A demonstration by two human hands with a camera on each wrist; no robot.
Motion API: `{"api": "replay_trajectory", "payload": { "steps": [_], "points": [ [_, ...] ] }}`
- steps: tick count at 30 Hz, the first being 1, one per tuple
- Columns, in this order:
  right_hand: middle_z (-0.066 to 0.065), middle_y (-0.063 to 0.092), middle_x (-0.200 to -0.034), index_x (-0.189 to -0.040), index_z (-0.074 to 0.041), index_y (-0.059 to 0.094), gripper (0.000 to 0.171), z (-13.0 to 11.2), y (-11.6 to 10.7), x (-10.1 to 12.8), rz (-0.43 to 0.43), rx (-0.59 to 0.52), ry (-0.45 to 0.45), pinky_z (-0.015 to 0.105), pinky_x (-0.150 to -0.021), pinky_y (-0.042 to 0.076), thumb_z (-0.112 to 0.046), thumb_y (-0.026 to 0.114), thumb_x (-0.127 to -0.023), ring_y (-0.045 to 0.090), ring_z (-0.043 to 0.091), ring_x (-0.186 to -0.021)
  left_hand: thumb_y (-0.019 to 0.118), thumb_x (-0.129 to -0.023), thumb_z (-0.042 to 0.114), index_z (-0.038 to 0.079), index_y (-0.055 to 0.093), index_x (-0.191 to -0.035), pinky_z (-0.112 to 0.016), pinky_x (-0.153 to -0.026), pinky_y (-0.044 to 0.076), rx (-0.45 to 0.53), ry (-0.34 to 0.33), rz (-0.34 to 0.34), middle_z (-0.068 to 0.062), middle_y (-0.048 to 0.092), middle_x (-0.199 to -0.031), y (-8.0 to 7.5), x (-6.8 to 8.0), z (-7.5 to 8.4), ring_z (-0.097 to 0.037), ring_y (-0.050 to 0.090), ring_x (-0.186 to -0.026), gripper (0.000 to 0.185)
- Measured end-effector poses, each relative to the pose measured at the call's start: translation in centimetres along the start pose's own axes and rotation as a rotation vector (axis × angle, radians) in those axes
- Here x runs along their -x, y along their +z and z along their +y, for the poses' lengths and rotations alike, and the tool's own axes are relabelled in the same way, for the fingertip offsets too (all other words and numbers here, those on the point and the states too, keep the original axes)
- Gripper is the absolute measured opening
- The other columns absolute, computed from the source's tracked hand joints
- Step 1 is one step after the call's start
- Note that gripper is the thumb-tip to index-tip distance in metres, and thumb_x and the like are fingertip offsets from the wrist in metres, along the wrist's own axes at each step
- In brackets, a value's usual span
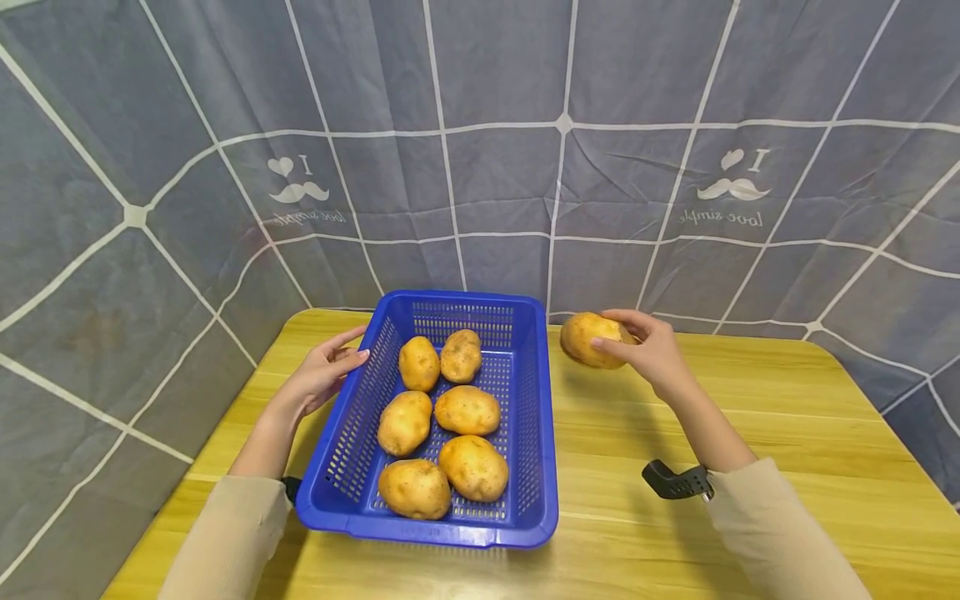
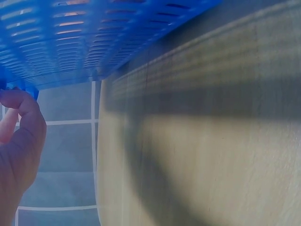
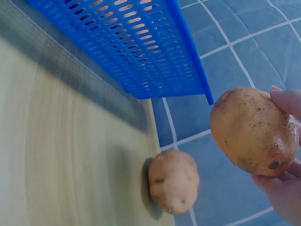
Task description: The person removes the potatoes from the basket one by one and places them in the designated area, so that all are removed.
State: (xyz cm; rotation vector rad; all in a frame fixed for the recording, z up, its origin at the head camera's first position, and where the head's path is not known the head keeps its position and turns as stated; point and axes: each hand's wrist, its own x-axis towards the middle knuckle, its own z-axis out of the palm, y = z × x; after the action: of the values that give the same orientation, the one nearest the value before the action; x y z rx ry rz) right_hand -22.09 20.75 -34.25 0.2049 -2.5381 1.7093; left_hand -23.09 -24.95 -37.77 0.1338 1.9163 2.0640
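Sleeves, beige, sit closest to the head cam, one per arm, low in the pic. From there, big to small.

Grey cloth point(image 1: 495, 175) w/ white lines hangs all round the back. It has small heart and moustache prints.

Next is the wood table point(image 1: 750, 517), yellow-brown. It fills the lower part of the head view.

On the table's left half sits the blue basket point(image 1: 532, 433), w/ lots of little slots in its walls. Six potatoes lie inside it, in 3 rows of 2.

Left hand point(image 1: 318, 375) rests on the basket's left rim, near the far end. Its fingers lie loose on the edge, not curled tight round it. In the left wrist view a fingertip touches the blue edge.

Right hand point(image 1: 652, 350) is to the right of the basket, up above the table. It grips the held potato point(image 1: 592, 339) w/ fingers on top and thumb under. So this hand is closed round the potato. The potato is in the air, just beside the basket's far right corner, not touching it.

The right wrist view shows one more spud, the small potato point(image 3: 173, 181), lying on the table near its edge, past the basket's corner. It is apart from the held one.

A black clip point(image 1: 675, 481) sticks out at the right wrist.
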Motion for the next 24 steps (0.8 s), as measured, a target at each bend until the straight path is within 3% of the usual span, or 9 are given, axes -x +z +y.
{"api": "replay_trajectory", "payload": {
  "steps": [17,21,24],
  "points": [
    [0.012,0.053,-0.122,-0.126,0.002,0.054,0.051,2.5,-1.3,1.6,0.051,0.016,0.012,0.013,-0.075,0.047,-0.019,0.072,-0.083,0.051,0.005,-0.100,0.052,-0.095,0.007,0.004,0.018,-0.148,-0.026,-0.068,0.055,0.018,-0.008,0.016,-0.001,0.065,-0.089,-0.1,-0.1,0.2,-0.013,0.064,-0.075,0.063],
    [0.017,0.050,-0.129,-0.129,0.003,0.051,0.053,3.5,-2.0,2.3,0.046,0.027,0.036,0.011,-0.077,0.045,-0.019,0.070,-0.085,0.051,0.016,-0.110,0.052,-0.095,0.006,0.004,0.016,-0.148,-0.026,-0.068,0.055,0.030,-0.015,0.008,-0.001,0.065,-0.090,0.0,0.0,0.0,-0.013,0.064,-0.076,0.064],
    [0.021,0.044,-0.136,-0.131,0.004,0.049,0.055,4.1,-2.5,3.0,0.051,0.033,0.061,0.011,-0.083,0.041,-0.020,0.069,-0.086,0.042,0.030,-0.123,0.052,-0.095,0.006,0.003,0.017,-0.148,-0.026,-0.067,0.055,0.054,-0.004,0.011,-0.001,0.065,-0.089,0.2,0.0,-0.3,-0.013,0.064,-0.074,0.064]
  ]
}}
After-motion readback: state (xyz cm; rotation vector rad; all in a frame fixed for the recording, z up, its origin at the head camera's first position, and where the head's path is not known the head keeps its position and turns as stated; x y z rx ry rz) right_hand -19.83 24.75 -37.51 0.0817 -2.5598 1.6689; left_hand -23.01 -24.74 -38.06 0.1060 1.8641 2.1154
